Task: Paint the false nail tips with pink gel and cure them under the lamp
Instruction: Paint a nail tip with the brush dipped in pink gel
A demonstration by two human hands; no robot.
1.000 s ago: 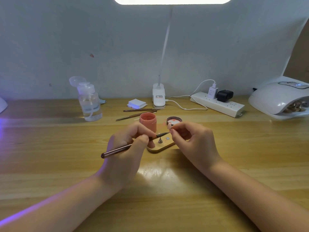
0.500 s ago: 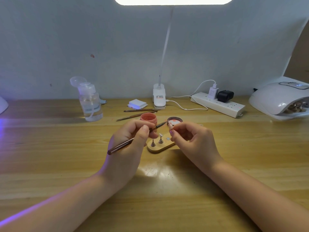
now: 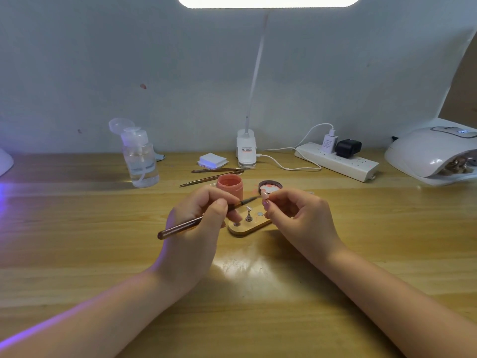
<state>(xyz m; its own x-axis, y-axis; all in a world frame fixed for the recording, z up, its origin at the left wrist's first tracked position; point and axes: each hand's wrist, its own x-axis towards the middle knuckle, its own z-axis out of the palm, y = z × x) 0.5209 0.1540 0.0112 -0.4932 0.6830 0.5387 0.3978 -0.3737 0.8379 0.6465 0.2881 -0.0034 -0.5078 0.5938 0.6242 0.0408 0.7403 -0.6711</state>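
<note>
Far left of the hands, a white object (image 3: 4,161) sits at the bench (image 3: 77,241) edge with purple glow around it. Left and behind the left hand, a clear pump bottle (image 3: 139,161) stands with its cap flipped open. Left hand (image 3: 196,228) is closed around a brush (image 3: 196,220), thumb and fingers pinching the handle; the bristle end points right toward the right hand and the butt end sticks out lower left. Just behind the left hand stands an open pink gel jar (image 3: 230,186); further back lie two spare brushes (image 3: 214,175), a white pad stack (image 3: 213,160) and a lamp base (image 3: 246,151) with its thin arm rising to the bright light (image 3: 268,1) at the top. Between the hands sits a wooden stand (image 3: 247,226), with one small metal holder (image 3: 248,214) upright on it, another partly hidden by the left fingers, and a bare disc near the right hand. Right hand (image 3: 302,218) is curled, fingertips pinching a nail tip (image 3: 264,194) raised above the stand, brush tip touching or almost touching it; cannot tell which. Just behind the right fingertips lies the jar lid (image 3: 270,186), pink smears inside. Behind and right of the right hand, a power strip (image 3: 335,161) carries a white charger and a black adapter. Far right, a white curing lamp (image 3: 433,153) sits at the bench edge, with items inside its opening too small to identify.
</note>
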